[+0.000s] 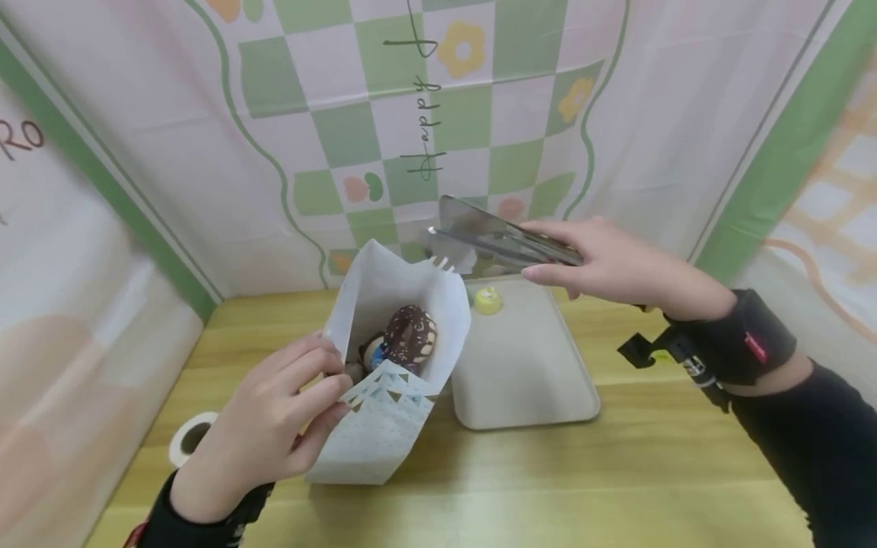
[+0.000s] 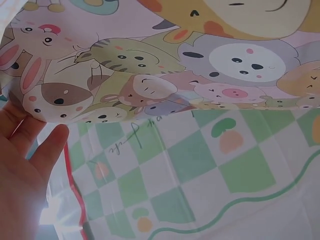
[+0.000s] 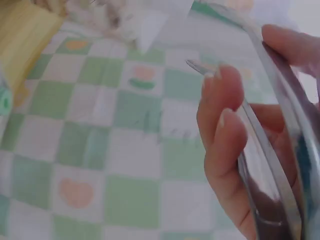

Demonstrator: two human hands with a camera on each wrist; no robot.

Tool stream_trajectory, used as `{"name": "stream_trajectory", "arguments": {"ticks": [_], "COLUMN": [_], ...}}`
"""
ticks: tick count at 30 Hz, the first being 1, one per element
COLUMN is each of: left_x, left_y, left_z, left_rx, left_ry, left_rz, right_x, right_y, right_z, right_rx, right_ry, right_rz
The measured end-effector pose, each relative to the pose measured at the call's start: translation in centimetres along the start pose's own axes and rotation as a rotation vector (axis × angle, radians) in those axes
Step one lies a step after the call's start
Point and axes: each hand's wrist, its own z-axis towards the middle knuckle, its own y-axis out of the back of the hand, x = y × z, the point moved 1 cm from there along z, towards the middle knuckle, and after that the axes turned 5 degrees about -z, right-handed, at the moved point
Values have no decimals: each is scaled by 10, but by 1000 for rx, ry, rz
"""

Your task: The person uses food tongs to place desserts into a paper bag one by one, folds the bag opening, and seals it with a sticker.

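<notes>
Down at the lower left of the head view, the left hand (image 1: 274, 418) pinches the near edge of a white paper bag (image 1: 384, 426) between thumb and curled fingers, holding its mouth open. Inside, at centre frame, sits a chocolate-coated pastry (image 1: 409, 335). To the right, the right hand (image 1: 603, 262) grips metal tongs (image 1: 489, 240), fingers curled around both arms, above a beige tray (image 1: 521, 380) bearing a small yellow piece (image 1: 488, 300).

Wooden table (image 1: 617, 472); green-checked cloth backdrop (image 1: 438, 114).
</notes>
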Motion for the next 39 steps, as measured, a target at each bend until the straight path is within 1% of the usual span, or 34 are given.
{"name": "stream_trajectory", "arguments": {"ticks": [3,7,9,11,14,17,20,26,33,39], "left_x": [0,-2,-2,-3,-4,-5,-6,-3,-3,-2], "left_y": [1,1,0,-2,-5,-6,-5,-3,-2,-1], "left_z": [-2,-3,-3,-4,-5,-7,-9,-8,-7,-5], "left_rx": [-19,-24,-29,-37,-48,-51,-53,-62,-100,-105], "left_ry": [-1,7,8,10,14,26,37,27,5,8], "left_rz": [23,40,42,43,48,56,63,64,65,57], "right_x": [-23,-49,-60,-70,-82,-92,-102,-116,-126,-132], "right_y": [-14,-40,-54,-69,-89,-105,-118,-137,-150,-155], "right_z": [1,5,8,11,16,22,28,40,49,53], "right_rx": [-24,-24,-23,-17,-13,-15,-8,23,48,62], "right_ry": [-69,-149,-177,-205,-225,-240,-258,-273,-357,-344], "right_rz": [64,117,135,135,116,89,90,79,64,72]}}
